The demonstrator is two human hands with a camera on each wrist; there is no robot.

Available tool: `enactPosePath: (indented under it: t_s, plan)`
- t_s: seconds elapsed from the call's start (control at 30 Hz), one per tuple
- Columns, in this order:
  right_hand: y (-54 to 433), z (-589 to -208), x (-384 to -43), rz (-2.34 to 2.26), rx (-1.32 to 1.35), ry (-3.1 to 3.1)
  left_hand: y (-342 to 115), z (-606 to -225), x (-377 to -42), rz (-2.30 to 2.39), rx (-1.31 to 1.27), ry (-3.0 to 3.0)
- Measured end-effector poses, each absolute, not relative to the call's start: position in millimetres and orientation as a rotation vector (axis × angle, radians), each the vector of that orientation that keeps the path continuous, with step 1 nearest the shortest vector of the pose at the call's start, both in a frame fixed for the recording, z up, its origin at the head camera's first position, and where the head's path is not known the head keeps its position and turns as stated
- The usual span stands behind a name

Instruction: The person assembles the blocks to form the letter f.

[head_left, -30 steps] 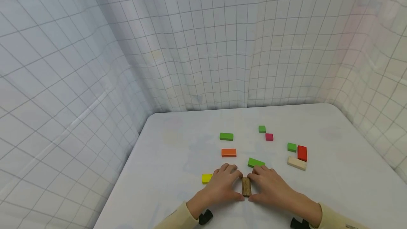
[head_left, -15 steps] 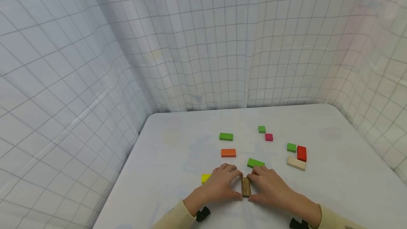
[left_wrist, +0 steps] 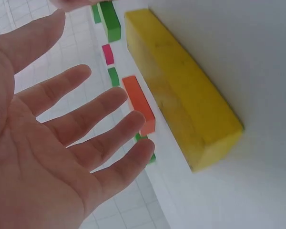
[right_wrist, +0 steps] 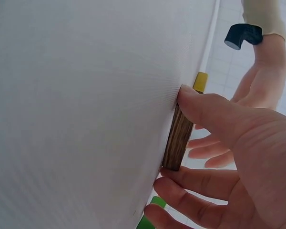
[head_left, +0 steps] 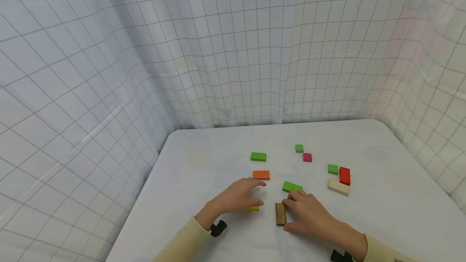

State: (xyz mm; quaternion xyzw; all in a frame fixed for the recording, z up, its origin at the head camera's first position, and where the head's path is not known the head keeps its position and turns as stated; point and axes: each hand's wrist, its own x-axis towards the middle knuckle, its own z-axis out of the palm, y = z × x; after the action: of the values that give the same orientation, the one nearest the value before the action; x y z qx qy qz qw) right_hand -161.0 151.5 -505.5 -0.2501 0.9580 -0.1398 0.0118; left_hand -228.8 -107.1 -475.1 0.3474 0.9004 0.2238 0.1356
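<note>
Here's the right hand (head_left: 309, 215), thumb at the near end of the brown block (head_left: 281, 214) and a fingertip at the far end, pinching it lengthwise! The block lies on the white table (head_left: 204, 153), in front of the person, its long side running away from them. Its other long side is free, facing the left hand (head_left: 236, 195).

And that left hand holds nothing: thumb and fingers apart, palm bare in the left wrist view, hanging right over the yellow block (left_wrist: 181, 95), which mostly hides beneath it from above. The yellow one lies on the table, left of the brown.

Just past the right fingertips, a slanted green block (head_left: 292, 186). Beyond the left hand sits the orange block (head_left: 261, 175), and farther back, a long green block (head_left: 258, 157). To the right of those, a small green block (head_left: 299, 148) with the pink block (head_left: 307, 157) just beside it, corner towards corner.

Over on the right, a tight cluster: the other small green block (head_left: 333, 169), the red block (head_left: 344, 176) and the beige block (head_left: 338, 187), close together; whether they touch, I can't tell. Behind it all, a checked curtain (head_left: 236, 51).
</note>
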Motion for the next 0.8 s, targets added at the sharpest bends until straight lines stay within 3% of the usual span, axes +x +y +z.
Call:
enactPosePath:
  t_s: [0.8]
  plan:
    - [150.7,-503.9,-159.4,-0.437,-0.781,2.994,-138.2,-497.2,-255.5,0.710,0.988,2.529]
